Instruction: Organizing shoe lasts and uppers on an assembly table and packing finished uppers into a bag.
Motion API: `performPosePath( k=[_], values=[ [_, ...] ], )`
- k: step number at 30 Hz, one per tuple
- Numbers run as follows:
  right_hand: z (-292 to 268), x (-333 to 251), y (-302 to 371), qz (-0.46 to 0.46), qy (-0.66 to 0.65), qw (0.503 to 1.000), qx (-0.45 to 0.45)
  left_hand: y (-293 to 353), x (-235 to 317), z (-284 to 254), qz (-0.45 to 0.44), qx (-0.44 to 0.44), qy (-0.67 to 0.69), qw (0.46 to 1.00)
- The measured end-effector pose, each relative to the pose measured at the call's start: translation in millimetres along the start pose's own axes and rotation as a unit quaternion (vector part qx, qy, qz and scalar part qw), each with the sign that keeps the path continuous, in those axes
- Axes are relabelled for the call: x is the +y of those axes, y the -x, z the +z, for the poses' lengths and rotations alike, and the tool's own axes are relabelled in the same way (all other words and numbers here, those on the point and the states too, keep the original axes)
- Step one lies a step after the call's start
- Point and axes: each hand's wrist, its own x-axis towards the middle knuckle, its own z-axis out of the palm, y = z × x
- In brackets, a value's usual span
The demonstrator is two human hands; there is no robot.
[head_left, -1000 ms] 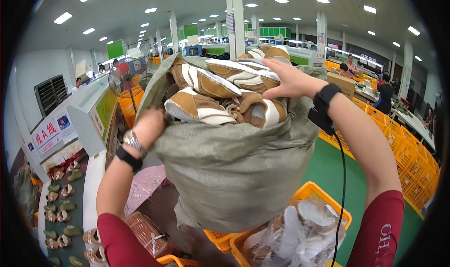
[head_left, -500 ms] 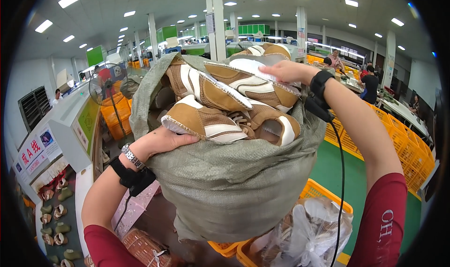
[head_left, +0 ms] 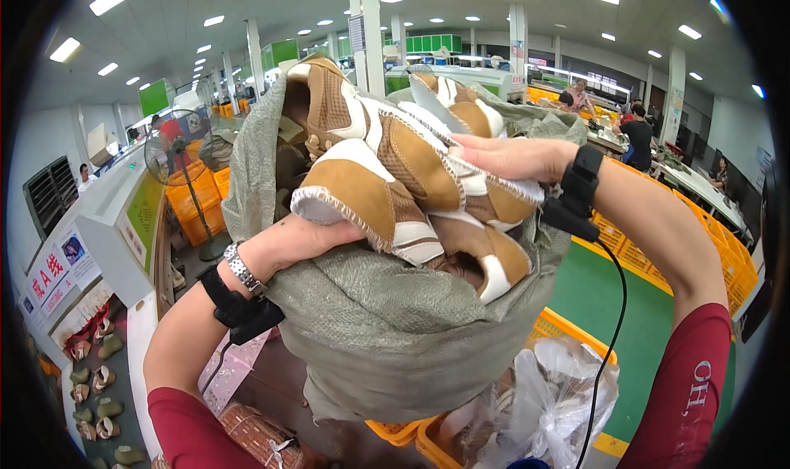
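Note:
A grey-green woven sack (head_left: 395, 345) stands in front of me, heaped with tan, brown and white shoe uppers (head_left: 420, 156) whose bottom edges show white stitching. My left hand (head_left: 317, 240) grips the near left upper (head_left: 350, 181), its thumb on the stitched edge and its fingers hidden underneath. At the other end of the bunch my right hand (head_left: 518, 158) is closed over the uppers, thumb along a white bottom. The bunch is tilted and raised at the sack's mouth. Behind it, another upper (head_left: 465, 107) rests at the far side.
Yellow crates (head_left: 683, 239) line the right side. Below the sack, a clear plastic bag (head_left: 547, 403) lies in a yellow crate. On the left are a standing fan (head_left: 177, 152), a machine (head_left: 123, 222) and shoes on a dark surface (head_left: 90, 436). Several people are at tables far right.
The bunch of uppers has been lifted and tilted between my hands. My right hand has come down onto the bunch from the far upper. My view has shifted slightly.

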Motion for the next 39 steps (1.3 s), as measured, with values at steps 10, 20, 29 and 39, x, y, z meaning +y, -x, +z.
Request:
performPosePath(
  k=[10, 20, 29, 39],
  values=[
    [47, -21, 43, -0.218, -0.122, 0.964, 0.090, 0, 24, 39, 0.186, 0.004, -0.063, 0.980],
    [17, -55, 119, -0.348, -0.079, 0.900, 0.250, 27, 135, 38, 0.146, 0.149, 0.015, 0.978],
    [113, -114, 181, -0.406, -0.301, 0.852, 0.135, 254, 223, 136, 0.006, 0.286, -0.008, 0.958],
    [491, -171, 239, -0.389, -0.392, 0.736, -0.393, 536, 162, 388, -0.452, 0.432, 0.099, 0.774]
  ],
)
